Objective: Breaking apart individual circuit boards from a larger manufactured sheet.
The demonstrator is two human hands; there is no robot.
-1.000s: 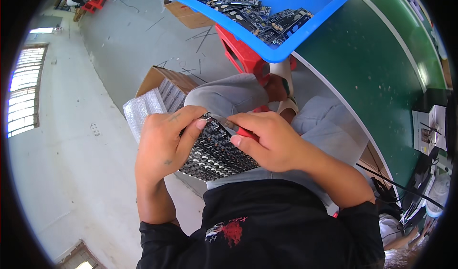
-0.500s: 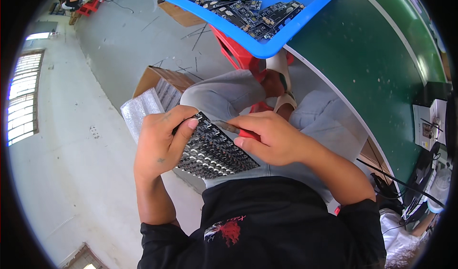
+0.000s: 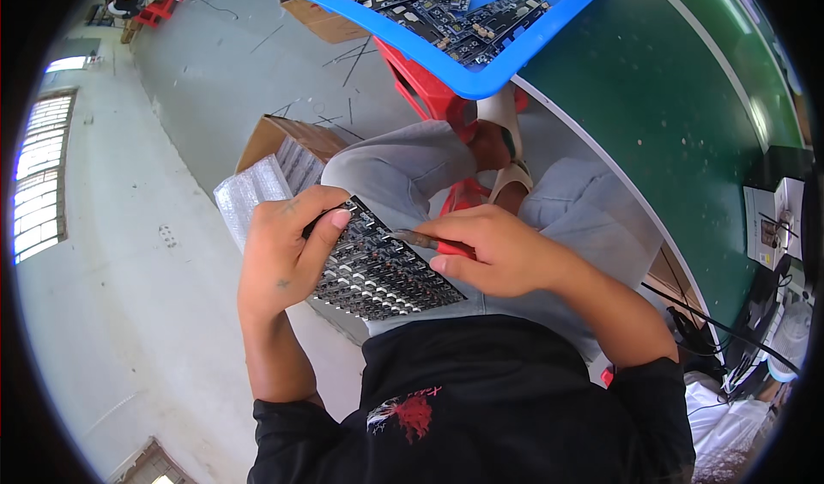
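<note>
My left hand (image 3: 287,248) grips a dark circuit board panel (image 3: 386,274) by its upper left corner, thumb on top. The panel is tilted above my lap and carries rows of small parts. In my right hand (image 3: 502,248) is a pair of pliers with red handles (image 3: 453,246), the fingers wrapped round them. The metal jaws point left and meet the panel's upper right edge. Whether the jaws are closed on the edge is too small to tell.
A blue tray (image 3: 481,82) with several loose circuit boards (image 3: 429,21) is at the top. To the right curves a green tabletop (image 3: 635,124). A cardboard box (image 3: 266,141) with bubble wrap (image 3: 253,196) stands beside my left knee. Below the tray is a red stool (image 3: 412,76).
The pliers' jaws have moved a little down and right along the panel's edge. My left hand and the panel's held corner have shifted slightly left.
</note>
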